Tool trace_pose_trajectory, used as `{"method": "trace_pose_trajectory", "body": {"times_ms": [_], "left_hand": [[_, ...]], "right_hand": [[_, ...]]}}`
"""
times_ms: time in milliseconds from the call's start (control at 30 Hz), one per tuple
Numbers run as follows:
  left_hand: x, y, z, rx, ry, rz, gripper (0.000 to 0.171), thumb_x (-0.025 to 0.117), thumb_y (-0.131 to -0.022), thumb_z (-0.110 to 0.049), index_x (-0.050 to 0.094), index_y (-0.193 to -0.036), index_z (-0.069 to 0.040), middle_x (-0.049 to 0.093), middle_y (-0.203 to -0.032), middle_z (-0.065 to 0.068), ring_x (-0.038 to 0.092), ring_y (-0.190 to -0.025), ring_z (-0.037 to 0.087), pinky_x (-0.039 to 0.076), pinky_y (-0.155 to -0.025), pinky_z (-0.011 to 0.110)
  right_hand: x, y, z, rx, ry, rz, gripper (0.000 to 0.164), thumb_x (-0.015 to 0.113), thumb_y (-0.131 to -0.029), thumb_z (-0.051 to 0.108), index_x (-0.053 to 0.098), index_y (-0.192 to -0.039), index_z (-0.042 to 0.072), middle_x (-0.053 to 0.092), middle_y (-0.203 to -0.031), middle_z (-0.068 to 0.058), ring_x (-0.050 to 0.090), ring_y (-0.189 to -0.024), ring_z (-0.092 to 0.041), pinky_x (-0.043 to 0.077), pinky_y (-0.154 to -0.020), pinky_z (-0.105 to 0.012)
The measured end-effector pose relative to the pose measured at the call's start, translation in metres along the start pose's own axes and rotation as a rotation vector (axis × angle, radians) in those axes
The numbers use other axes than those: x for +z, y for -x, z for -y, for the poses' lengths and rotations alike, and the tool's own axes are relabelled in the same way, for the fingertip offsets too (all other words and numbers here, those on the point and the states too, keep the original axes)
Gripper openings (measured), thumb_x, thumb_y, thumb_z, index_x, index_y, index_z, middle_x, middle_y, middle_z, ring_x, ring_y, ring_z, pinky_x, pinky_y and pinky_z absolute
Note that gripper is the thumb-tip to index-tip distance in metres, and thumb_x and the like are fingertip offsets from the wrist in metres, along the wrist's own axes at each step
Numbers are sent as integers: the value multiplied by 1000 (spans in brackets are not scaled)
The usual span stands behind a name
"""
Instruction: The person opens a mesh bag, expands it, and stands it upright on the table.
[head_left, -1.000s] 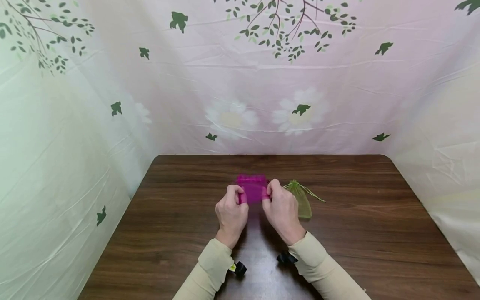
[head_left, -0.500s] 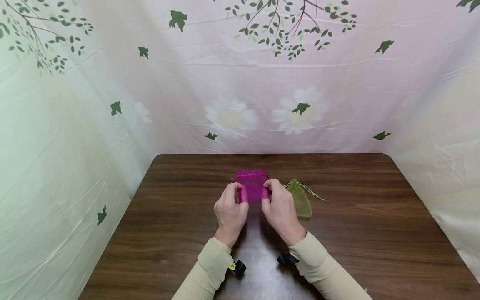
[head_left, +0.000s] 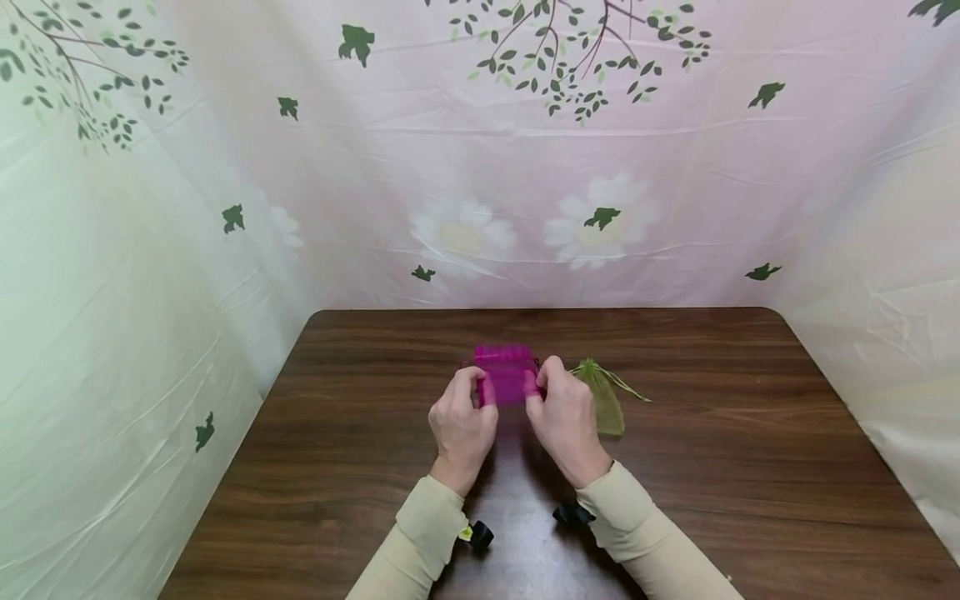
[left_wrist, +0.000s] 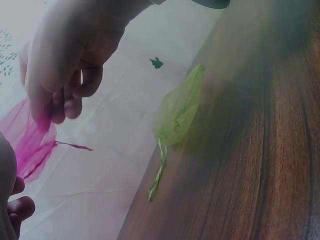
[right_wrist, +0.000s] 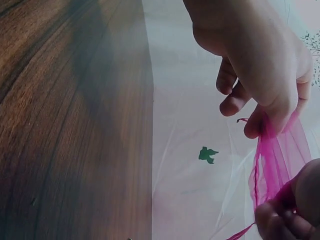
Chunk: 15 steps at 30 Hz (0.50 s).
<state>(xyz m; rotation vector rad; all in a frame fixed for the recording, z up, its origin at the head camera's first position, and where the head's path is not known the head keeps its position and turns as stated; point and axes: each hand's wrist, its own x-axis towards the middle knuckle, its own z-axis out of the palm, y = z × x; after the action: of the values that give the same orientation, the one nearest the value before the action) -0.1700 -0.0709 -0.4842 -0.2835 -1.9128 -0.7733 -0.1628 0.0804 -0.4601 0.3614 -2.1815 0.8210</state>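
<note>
Between the two hands a sheer magenta drawstring pouch (head_left: 506,375) is held up over the table, spread flat. My left hand (head_left: 462,421) pinches its left side, thumb in front and fingertips behind the mesh. On the opposite side my right hand (head_left: 564,417) pinches it the same way. A dark reddish cord end of the magenta pouch (left_wrist: 30,150) sticks out sideways in the left wrist view. The right wrist view shows the gathered mesh of the pouch (right_wrist: 280,160) stretched between both hands. A green drawstring pouch (head_left: 603,404) lies on the table beside my right hand.
The dark wood table (head_left: 360,467) has a far edge that meets a hanging cloth (head_left: 517,167) printed with leaves, birds and flowers. Cloth also hangs at both sides. Each wrist wears a small black camera (head_left: 480,536) under a pale sleeve (head_left: 423,533).
The top edge of the magenta pouch tilted up, then back down slightly. Both hands keep their pinch and have barely moved. The green pouch lies where it was.
</note>
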Motion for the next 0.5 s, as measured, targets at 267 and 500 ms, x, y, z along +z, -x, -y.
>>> {"method": "trace_pose_trajectory", "body": {"times_ms": [267, 500], "left_hand": [[1, 1, 1, 15, -20, 6, 17, 72, -83, 3, 69, -96, -7, 68, -73, 2, 63, -55, 17, 49, -46, 35], [-3, -6, 2, 39, -36, 23, 16, 73, -92, -6, 73, -108, -6, 78, -95, 8, 76, -75, 26, 61, -59, 40]], "right_hand": [[0, 2, -2, 4, 18, -14, 33, 76, -86, 0, 46, -78, 10, 47, -56, 2, 46, -46, -16, 38, -43, -34], [0, -2, -4, 3, -42, -24, 20, 75, -87, -3, 58, -97, 2, 68, -78, -9, 63, -63, -21, 52, -53, -36]]}}
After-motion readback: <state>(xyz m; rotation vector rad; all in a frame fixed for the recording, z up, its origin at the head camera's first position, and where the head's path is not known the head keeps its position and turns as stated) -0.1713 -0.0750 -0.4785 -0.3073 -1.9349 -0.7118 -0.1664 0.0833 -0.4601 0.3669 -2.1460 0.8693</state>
